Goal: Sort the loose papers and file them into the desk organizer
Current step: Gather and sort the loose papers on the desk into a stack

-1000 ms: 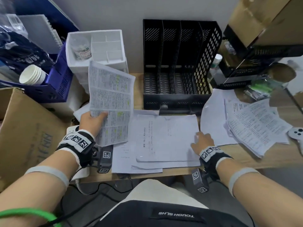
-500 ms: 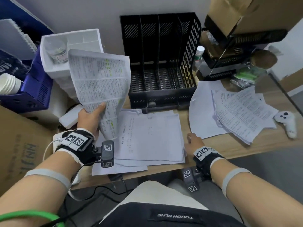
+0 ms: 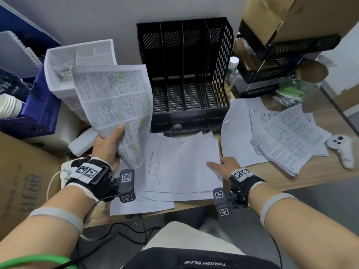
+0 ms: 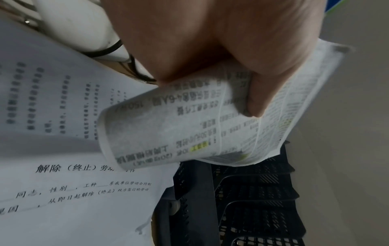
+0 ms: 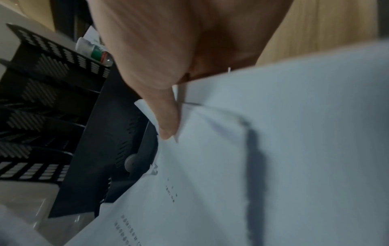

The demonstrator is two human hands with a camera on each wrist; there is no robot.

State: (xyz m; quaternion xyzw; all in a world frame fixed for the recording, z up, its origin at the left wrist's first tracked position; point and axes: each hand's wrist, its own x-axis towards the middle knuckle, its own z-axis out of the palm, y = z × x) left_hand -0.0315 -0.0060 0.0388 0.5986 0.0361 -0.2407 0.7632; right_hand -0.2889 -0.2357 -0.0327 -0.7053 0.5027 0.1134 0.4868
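Observation:
My left hand (image 3: 108, 144) holds up a densely printed sheet with yellow highlights (image 3: 116, 101), thumb on its face and fingers curled behind it (image 4: 189, 133). The sheet hangs tilted just left of the black mesh desk organizer (image 3: 186, 74), whose slots hold no papers. A stack of lightly printed sheets (image 3: 180, 166) lies on the desk in front of the organizer. My right hand (image 3: 223, 166) pinches that stack's right edge, the thumb (image 5: 166, 116) on top and the fingers hidden beneath the paper (image 5: 273, 149).
A fanned pile of printed papers (image 3: 287, 136) lies at the right, with a white controller (image 3: 342, 150) beside it. A white drawer unit (image 3: 81, 55) and blue crate (image 3: 42, 113) stand at the left, a cardboard box (image 3: 23, 181) lower left. A bottle (image 3: 232, 68) stands right of the organizer.
My left hand has tilted the highlighted sheet rightward, nearer the organizer. My right hand has stayed at the stack's right edge, its thumb now lying over the top sheet.

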